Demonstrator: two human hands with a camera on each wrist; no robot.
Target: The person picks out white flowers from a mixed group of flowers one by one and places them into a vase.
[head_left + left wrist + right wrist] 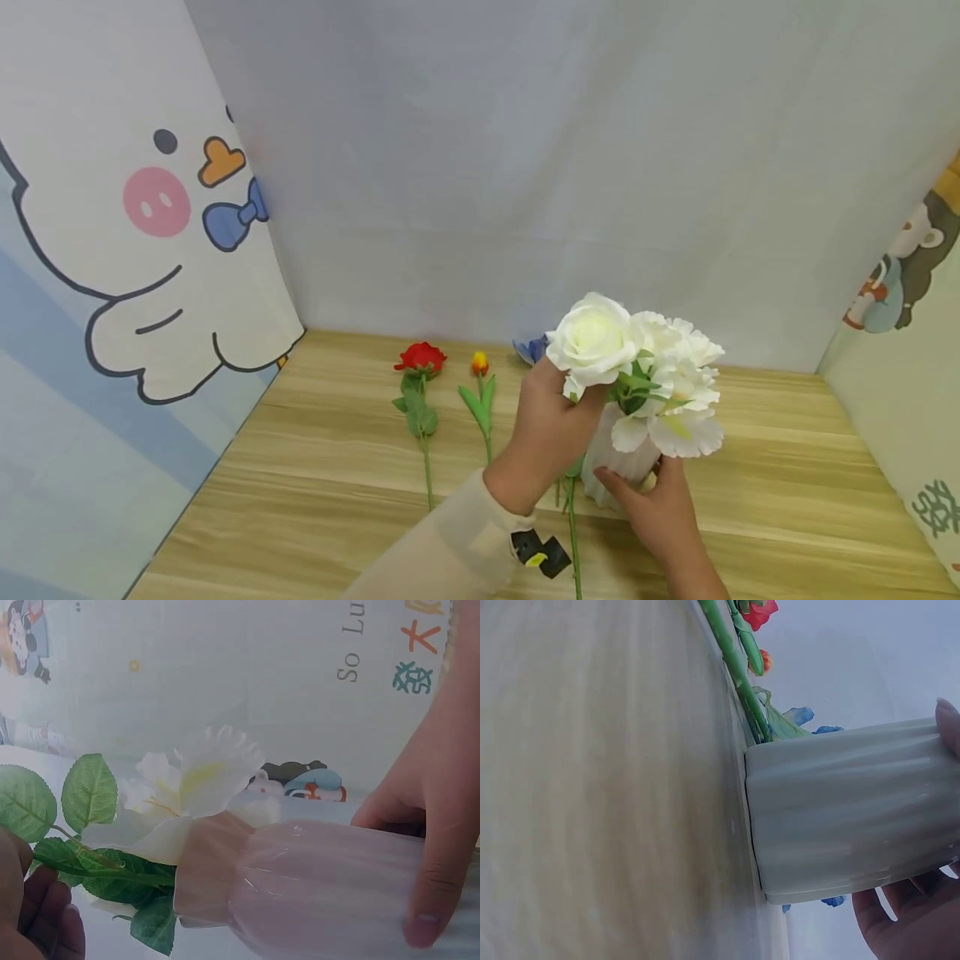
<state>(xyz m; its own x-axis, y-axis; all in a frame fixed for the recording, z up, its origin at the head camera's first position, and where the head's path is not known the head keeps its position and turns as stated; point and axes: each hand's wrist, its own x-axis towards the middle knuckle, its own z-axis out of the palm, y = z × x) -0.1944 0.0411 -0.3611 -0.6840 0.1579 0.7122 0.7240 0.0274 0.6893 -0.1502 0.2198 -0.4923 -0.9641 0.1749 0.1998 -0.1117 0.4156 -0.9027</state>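
A ribbed white vase [618,458] stands upright on the table, with white ruffled flowers [678,367] and green leaves spilling over its mouth. My right hand [663,508] grips the lower body of the vase, thumb on the near side. Just above the vase's left rim, my left hand [551,429] pinches the green stem [112,874] of a white rose [592,337]. In the left wrist view that stem runs into the vase's neck [214,874], among leaves. The right wrist view shows the vase base [761,825] on the tabletop and fingers [900,922] under its side.
Left of the vase lie a red rose [421,357] and an orange-yellow tulip [480,363] on the wooden table [315,467]. A blue flower [529,349] is partly hidden behind the left hand. A green stem [573,533] lies between the arms. Printed curtains [525,167] enclose the table.
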